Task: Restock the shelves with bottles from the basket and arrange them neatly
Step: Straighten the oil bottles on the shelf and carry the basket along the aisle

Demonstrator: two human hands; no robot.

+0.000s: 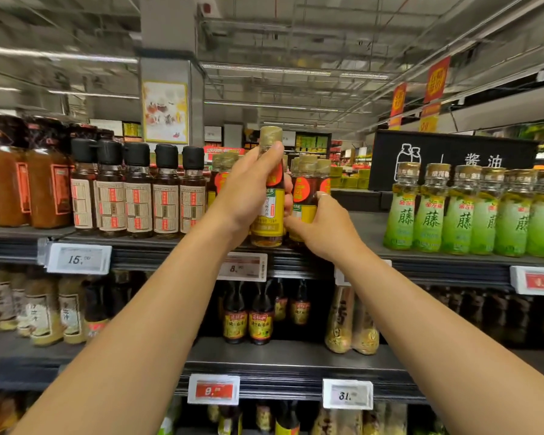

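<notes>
My left hand [248, 193] grips a sesame oil bottle [269, 215] with a gold cap and yellow label, upright, its base just above the front edge of the top shelf [365, 227]. Right of it stands a group of matching bottles [308, 189]. My right hand [324, 227] is wrapped around the lower part of the front one in that group. More of the same bottles [222, 174] show behind my left hand. The basket is out of view.
Left on the same shelf stand black-capped dark bottles [139, 193] and orange-labelled bottles [47, 183]; right are green bottles [462, 211], with a bare gap of shelf between. Price tags [79, 259] hang on the shelf edge. Lower shelves [289, 350] hold more bottles.
</notes>
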